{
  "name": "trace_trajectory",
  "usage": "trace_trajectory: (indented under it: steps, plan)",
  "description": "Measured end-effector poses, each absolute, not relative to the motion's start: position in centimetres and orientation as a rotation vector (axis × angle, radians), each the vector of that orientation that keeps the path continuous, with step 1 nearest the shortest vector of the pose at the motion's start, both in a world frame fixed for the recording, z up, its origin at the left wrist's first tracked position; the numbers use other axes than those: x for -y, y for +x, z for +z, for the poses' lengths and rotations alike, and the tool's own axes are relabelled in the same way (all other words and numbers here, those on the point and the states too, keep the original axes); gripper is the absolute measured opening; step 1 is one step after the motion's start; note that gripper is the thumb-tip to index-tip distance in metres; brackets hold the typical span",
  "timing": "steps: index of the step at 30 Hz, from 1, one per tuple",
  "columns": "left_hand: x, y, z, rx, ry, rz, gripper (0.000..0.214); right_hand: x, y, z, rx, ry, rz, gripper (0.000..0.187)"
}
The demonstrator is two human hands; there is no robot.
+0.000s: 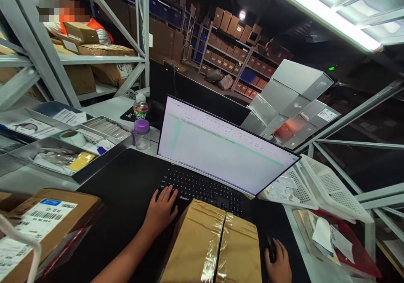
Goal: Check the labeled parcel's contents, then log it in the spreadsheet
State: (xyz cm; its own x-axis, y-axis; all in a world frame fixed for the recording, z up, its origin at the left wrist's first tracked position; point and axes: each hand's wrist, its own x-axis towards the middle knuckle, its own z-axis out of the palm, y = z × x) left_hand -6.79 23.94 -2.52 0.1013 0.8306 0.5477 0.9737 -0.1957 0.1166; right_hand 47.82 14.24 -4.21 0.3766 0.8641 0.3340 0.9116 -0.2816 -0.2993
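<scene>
My left hand (162, 209) lies flat on the left end of a black keyboard (202, 188), fingers spread over the keys. My right hand (279, 262) is curled over a black mouse (270, 247) on the dark desk mat (126, 186). Between my arms, close to me, stands a brown cardboard box (214, 245) sealed with clear tape. Behind the keyboard a monitor (221, 146) shows a spreadsheet.
A labelled parcel (41, 228) lies at the near left. Metal trays (63, 148) with tape rolls and papers stand left, with two bottles (141, 125) beside them. White baskets (318, 186) sit right, grey boxes (290, 102) behind. A person (78, 20) works behind the shelving.
</scene>
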Motion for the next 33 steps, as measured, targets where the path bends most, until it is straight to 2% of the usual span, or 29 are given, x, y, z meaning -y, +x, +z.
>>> trace_trajectory:
  steps: [33]
  plan:
    - [-23.4,-6.4,-1.6,1.882,-2.134,-0.737,0.050,-14.8,49.7,-5.5,1.628,-2.053,-0.116,0.067]
